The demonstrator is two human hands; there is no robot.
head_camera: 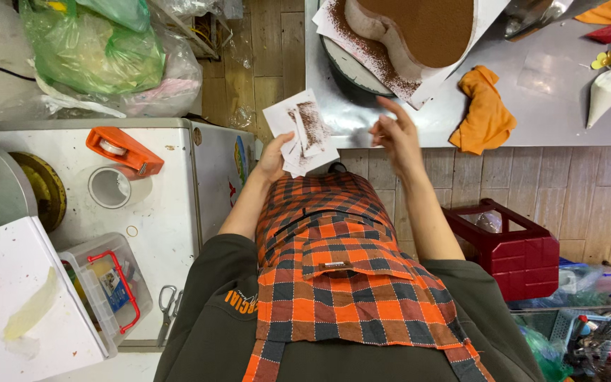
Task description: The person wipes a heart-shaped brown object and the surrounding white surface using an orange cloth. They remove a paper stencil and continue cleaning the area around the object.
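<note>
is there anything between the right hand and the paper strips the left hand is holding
Nothing visible. The right hand hangs open beside the cocoa-dusted paper strips in the left hand, with only a bare gap over the steel table edge between them.

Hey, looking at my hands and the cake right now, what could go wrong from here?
The paper strips in your left hand carry brown powder and are tilted, so it might spill onto your plaid apron or the floor. Your right hand hovers near the heart-shaped cake; a careless reach may smudge its dusted top. The cake's stand sits near the steel table edge.
</note>
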